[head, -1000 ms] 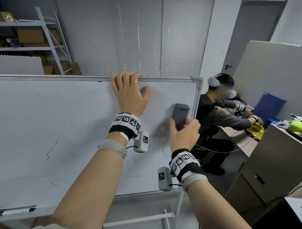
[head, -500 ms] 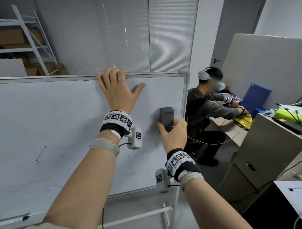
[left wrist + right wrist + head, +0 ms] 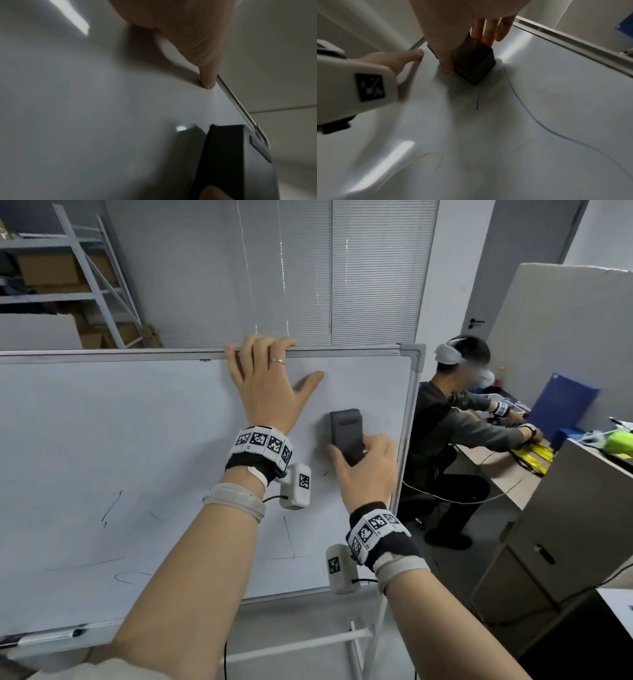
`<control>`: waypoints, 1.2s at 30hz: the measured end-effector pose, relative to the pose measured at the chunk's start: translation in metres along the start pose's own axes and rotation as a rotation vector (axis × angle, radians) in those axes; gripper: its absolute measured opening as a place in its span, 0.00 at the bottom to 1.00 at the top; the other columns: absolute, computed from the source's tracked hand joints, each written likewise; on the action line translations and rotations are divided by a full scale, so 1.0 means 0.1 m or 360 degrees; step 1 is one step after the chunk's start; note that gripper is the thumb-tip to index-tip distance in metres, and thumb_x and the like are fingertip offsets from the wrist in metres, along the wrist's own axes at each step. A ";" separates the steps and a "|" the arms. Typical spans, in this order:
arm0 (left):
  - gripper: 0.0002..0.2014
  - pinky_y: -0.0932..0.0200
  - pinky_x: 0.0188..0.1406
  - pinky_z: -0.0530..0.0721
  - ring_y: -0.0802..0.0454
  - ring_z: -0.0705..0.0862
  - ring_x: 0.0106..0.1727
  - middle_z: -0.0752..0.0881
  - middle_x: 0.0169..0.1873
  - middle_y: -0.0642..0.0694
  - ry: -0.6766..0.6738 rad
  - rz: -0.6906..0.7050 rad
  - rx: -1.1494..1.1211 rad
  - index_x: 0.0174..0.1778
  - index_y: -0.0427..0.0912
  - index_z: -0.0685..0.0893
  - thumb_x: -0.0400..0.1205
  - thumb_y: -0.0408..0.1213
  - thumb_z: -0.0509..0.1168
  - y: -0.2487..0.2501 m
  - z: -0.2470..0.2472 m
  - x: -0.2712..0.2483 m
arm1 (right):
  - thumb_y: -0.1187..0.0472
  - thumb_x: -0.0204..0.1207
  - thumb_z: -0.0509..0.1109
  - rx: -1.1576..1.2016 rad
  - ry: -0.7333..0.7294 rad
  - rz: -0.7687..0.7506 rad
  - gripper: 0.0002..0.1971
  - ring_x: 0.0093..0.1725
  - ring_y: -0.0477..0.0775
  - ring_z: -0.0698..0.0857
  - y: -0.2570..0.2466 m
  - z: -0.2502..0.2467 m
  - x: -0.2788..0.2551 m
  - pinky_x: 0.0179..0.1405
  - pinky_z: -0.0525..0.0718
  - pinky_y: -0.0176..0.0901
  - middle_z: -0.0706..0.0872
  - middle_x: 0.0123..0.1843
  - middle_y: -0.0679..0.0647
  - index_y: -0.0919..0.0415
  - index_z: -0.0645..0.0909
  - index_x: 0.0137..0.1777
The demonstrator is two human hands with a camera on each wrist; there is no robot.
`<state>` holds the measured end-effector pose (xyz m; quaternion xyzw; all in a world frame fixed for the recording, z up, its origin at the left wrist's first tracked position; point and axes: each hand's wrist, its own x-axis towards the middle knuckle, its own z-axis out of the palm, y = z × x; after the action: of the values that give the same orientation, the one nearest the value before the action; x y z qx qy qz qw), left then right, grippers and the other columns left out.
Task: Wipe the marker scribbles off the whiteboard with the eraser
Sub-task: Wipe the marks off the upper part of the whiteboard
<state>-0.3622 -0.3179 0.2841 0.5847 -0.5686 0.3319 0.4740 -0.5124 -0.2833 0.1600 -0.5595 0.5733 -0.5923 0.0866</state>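
The eraser (image 3: 346, 436) is pressed flat against the whiteboard (image 3: 137, 440), in the board's upper right part, just inside its right frame edge. Its long axis is set nearly upright, with the top end tipped slightly to the left and pointed toward the board's top rail. It is a dark grey block, and its lower end is grasped by the right hand (image 3: 364, 470), with the thumb laid along its left side and the fingers wrapped round its right side. In the right wrist view, the eraser (image 3: 473, 63) is seen clamped between thumb and fingers, with a thin blue scribble (image 3: 530, 108) trailing away from it across the board. The left hand (image 3: 265, 392) is laid open on the whiteboard to the left of the eraser, its fingers hooked over the top rail and its thumb spread flat toward the eraser without touching it. Faint marker strokes (image 3: 111, 505) are left on the lower left part of the board. A marker (image 3: 51, 635) is lying on the tray along the board's bottom edge.
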 end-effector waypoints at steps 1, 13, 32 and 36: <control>0.31 0.35 0.83 0.53 0.47 0.73 0.73 0.81 0.59 0.52 -0.0012 0.0011 0.0010 0.62 0.53 0.83 0.72 0.72 0.64 -0.01 -0.01 0.00 | 0.39 0.68 0.81 -0.0043 -0.0006 -0.0041 0.26 0.49 0.54 0.82 0.02 -0.02 0.01 0.51 0.83 0.54 0.80 0.53 0.48 0.54 0.78 0.56; 0.33 0.35 0.83 0.53 0.46 0.73 0.73 0.81 0.60 0.51 -0.0080 0.0018 0.0009 0.63 0.52 0.83 0.70 0.72 0.64 -0.04 -0.03 0.01 | 0.42 0.68 0.81 0.0073 0.0033 0.0217 0.25 0.54 0.55 0.82 0.07 0.05 -0.08 0.53 0.84 0.53 0.79 0.53 0.49 0.56 0.78 0.56; 0.35 0.38 0.84 0.49 0.48 0.70 0.75 0.77 0.65 0.54 -0.0276 0.0234 -0.0035 0.71 0.53 0.75 0.70 0.67 0.67 -0.20 -0.16 0.00 | 0.37 0.70 0.78 0.0072 0.0100 0.0357 0.25 0.49 0.51 0.85 -0.09 0.17 -0.21 0.42 0.82 0.46 0.81 0.53 0.48 0.51 0.73 0.55; 0.36 0.39 0.85 0.47 0.47 0.71 0.74 0.78 0.64 0.54 -0.0332 0.0215 -0.0073 0.71 0.53 0.75 0.69 0.64 0.70 -0.21 -0.18 0.02 | 0.41 0.70 0.80 0.0082 0.0094 0.0375 0.24 0.47 0.51 0.83 -0.12 0.15 -0.18 0.42 0.83 0.47 0.80 0.52 0.50 0.54 0.73 0.54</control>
<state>-0.3390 -0.3036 0.2887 0.5654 -0.6604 0.2873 0.4021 -0.4883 -0.2749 0.1553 -0.4682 0.6220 -0.6087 0.1528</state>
